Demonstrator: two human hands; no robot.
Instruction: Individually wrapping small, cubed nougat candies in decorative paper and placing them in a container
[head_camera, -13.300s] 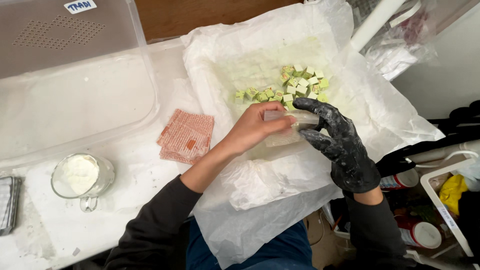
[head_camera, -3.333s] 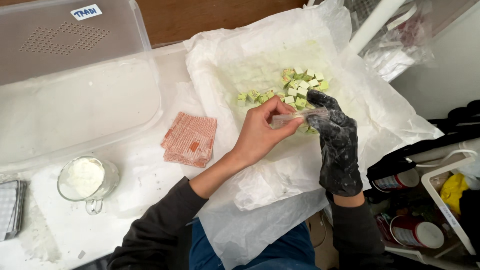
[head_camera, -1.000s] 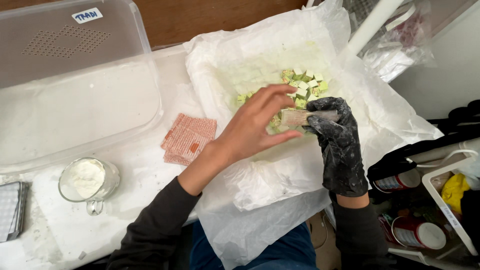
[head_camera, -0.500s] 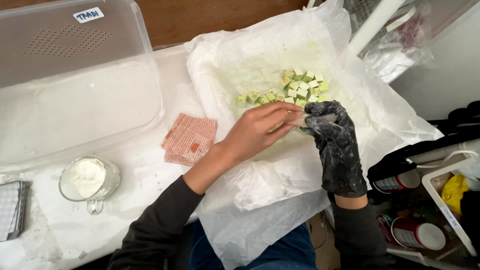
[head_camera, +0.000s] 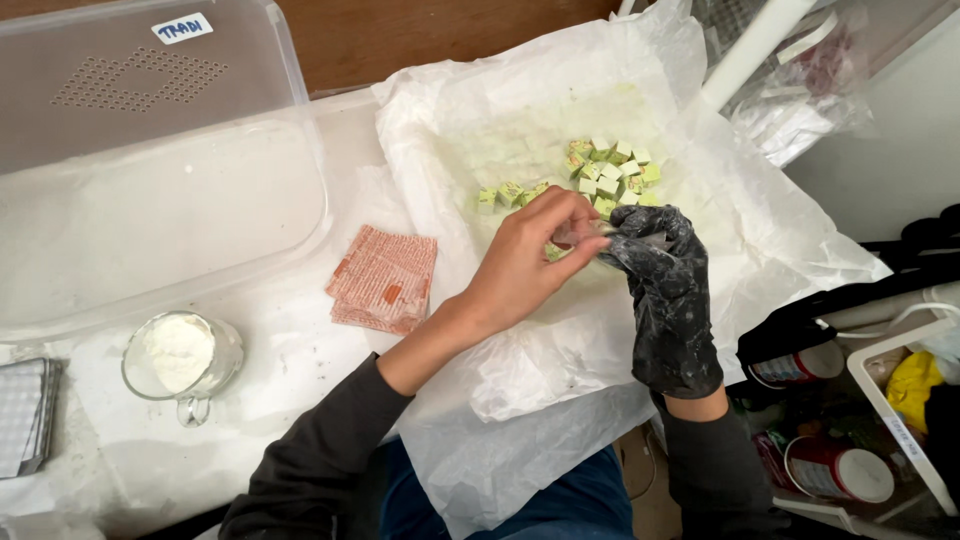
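The bare left hand (head_camera: 530, 265) and gloved right hand (head_camera: 660, 285) meet, fingers pinched together on a small clear wrapper (head_camera: 585, 237). Green cubes (head_camera: 605, 175) lie just beyond on white paper (head_camera: 480, 150).

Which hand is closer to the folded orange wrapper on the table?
Left. The bare left hand is just right of the orange wrapper; the gloved right hand is farther right, beyond the left hand.
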